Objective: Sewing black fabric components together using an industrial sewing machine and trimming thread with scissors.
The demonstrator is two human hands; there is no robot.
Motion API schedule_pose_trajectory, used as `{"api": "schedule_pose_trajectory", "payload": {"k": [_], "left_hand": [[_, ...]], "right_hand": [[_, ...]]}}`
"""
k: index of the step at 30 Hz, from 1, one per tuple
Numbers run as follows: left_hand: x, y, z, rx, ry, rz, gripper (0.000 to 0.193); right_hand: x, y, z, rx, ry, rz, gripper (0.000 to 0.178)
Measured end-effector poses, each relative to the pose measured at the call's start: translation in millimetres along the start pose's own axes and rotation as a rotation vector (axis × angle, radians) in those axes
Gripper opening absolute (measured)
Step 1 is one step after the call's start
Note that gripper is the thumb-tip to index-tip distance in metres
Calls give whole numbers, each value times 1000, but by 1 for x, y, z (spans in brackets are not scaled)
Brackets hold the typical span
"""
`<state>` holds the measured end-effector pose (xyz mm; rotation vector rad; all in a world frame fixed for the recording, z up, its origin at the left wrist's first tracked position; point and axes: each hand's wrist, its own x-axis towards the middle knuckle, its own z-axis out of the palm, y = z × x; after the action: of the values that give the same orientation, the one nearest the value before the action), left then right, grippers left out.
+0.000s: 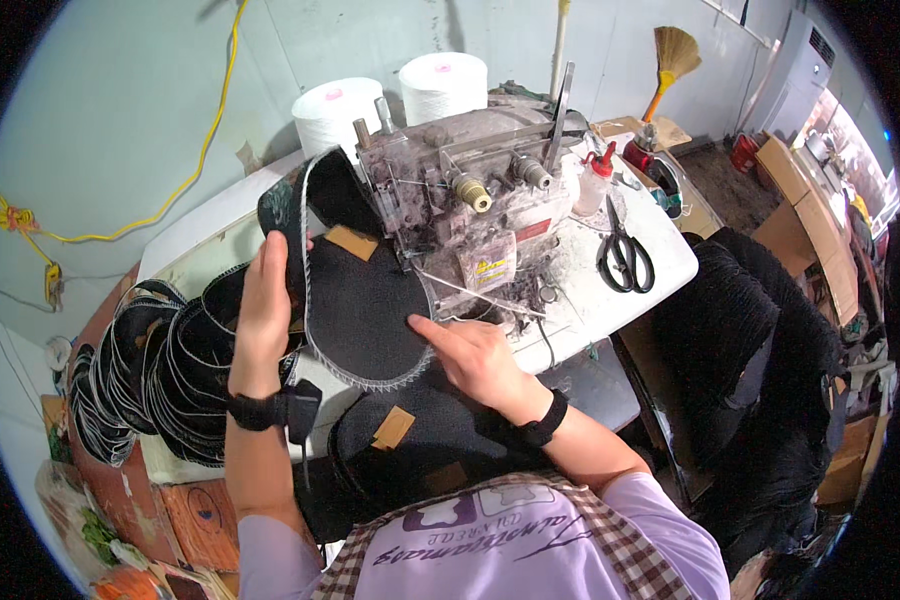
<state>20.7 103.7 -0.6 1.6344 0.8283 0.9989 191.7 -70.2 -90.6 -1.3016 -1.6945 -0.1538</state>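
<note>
Fabric fills the centre of the frame: a dark oval piece with a pale stitched edge and a tan patch, lying on the white table against the front of the sewing machine. From my remote seat I see my left hand flat and open along the piece's left edge, palm on the cloth, fingers stretched upward toward the raised, curled end at upper centre. My right hand rests on the lower right edge, index finger pointed left and pressing the cloth down, the other fingers loosely curled — neither hand pinches anything; both simply press.

At left of the frame a stack of finished pieces fans out in an overlapping row. Another dark piece with a tan patch lies on my lap at lower centre. Black scissors sit right of the machine, two white thread cones behind it.

What worries me: my right fingertip sits near the machine's working area, so a slip forward would bring it toward the needle. The piece is only pressed, not gripped — uneven push from either hand could skew the edge or bunch the cloth. I judge the curled upper end could also fold under and get caught.
</note>
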Motion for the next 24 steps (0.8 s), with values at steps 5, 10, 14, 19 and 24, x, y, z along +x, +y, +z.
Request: {"api": "schedule_pose_trajectory", "payload": {"k": [5,10,14,19,24], "left_hand": [[-9,47,-21,42,-78,-102,28],[-67,70,-34,179,-214,-122,18],[-117,54,-6,561,-268,259,22],[-124,33,20,419,-213,214,19],[-102,25,41,854,-196,358,35]], "right_hand": [[16,-2,8,-23,13,15,45],[23,0,4,-57,-18,59,36],[23,1,-7,-26,-36,74,34],[2,-2,-4,175,77,302,23],[-24,0,4,107,-190,129,42]]}}
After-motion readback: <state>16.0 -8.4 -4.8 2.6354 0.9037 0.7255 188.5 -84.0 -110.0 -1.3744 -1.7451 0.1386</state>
